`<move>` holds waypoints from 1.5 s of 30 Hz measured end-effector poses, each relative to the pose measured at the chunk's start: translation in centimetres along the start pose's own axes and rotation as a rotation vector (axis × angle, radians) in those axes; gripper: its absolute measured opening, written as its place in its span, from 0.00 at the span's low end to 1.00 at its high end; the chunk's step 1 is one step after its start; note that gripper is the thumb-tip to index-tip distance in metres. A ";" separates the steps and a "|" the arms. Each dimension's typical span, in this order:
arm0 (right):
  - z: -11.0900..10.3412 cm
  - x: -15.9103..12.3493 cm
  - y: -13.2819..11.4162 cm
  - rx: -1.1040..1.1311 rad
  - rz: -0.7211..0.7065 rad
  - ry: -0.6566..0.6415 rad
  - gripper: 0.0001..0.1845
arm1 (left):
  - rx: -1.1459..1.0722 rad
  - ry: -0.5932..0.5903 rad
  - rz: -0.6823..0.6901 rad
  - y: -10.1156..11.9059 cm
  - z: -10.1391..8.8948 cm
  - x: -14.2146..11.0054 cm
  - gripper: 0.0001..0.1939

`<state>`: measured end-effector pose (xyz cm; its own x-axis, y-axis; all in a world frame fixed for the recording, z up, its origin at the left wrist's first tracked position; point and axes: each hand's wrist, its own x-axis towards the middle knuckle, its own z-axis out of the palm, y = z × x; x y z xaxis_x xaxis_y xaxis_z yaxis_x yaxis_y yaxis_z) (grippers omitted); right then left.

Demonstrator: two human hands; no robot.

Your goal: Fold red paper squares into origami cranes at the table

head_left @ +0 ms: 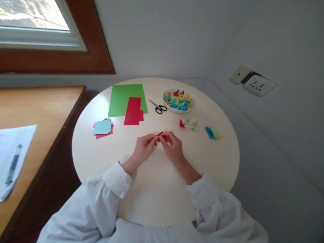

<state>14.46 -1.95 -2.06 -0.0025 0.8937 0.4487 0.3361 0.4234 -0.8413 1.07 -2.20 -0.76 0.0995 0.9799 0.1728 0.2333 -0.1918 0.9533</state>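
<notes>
A small folded piece of red paper [160,134] is pinched between my two hands over the middle of the white round table [152,189]. My left hand [144,147] grips its left end between thumb and fingers. On the other side my right hand [173,145] holds it the same way, the thumbs almost touching. Fingers cover most of the paper, so its folds are hard to make out. Beyond my right hand lie a red folded paper crane [182,124] and several pale green ones [194,125].
A white bowl [169,107] of colourful folded papers stands behind, with black-handled scissors [160,108] beside it. Green [121,98] and red sheets [132,113] lie back left, a stack of paper squares [102,127] at left, blue and yellow folded pieces [213,133] at right.
</notes>
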 end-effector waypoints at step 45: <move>-0.5 0.3 0.3 0.233 0.063 -0.108 0.07 | 0.087 -0.062 0.146 -0.7 -1.4 0.4 0.11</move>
<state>15.05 -1.57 -2.04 -0.0935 0.9246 0.3693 0.1125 0.3783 -0.9188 -0.43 -1.56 -1.05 0.1975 0.9365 0.2898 0.2945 -0.3386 0.8936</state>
